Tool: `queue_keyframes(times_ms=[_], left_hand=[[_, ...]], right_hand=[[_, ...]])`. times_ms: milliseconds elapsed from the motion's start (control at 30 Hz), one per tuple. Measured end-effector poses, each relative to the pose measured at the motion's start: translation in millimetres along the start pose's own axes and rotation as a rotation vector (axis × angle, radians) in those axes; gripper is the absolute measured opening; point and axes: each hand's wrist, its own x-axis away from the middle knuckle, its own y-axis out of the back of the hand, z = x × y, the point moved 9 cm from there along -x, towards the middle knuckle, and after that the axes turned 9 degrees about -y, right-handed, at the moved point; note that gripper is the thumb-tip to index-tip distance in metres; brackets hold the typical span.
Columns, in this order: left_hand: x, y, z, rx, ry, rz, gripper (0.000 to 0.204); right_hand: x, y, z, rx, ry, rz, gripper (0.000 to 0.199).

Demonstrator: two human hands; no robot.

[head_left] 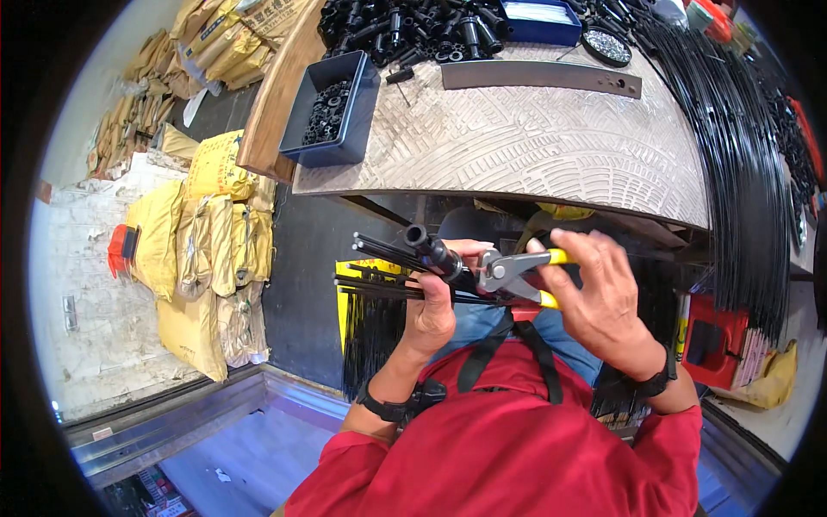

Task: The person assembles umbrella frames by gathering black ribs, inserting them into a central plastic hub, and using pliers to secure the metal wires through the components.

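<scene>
My left hand [429, 326] is closed around a black tubular part [436, 257] with a hollow end, and several thin black rods [379, 286] fan out from it to the left. Yellow-handled pliers [514, 268] are in my right hand [603, 302], its fingers and thumb around the spread handles. The metal head of the pliers is right against the black part, just beside my left fingers. What lies between the jaws is too small to make out. Both hands are over my lap, in front of the workbench edge.
The workbench [517, 138] carries a dark blue bin [349, 129] of small black parts, a metal strip [543, 77], a heap of black tubes [413, 30] and a round dish of shiny bits [607, 46]. Long black rods [736, 155] hang at the right; yellow sacks [207, 258] stand left.
</scene>
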Motion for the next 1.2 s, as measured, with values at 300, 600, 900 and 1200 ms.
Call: queue_keyframes(times_ms=[300,600,900,1200], left_hand=[[0.6,-7.1,1.0,0.057,-0.014,0.028,0.074],[1.4,-6.2,3.5,-0.002,0.034,0.020,0.081],[1.4,-2.3,2.0,-0.043,-0.006,-0.011,0.082],[-0.6,-2.8,1.7,-0.023,0.006,0.010,0.081]], right_hand=[[-10.5,15.5,5.7,0.320,0.100,-0.018,0.041],[-7.2,4.2,10.4,0.235,0.149,0.113,0.038],[-6.6,2.4,8.7,0.201,0.116,0.008,0.043],[-8.7,-2.2,9.4,0.231,0.124,0.173,0.035]])
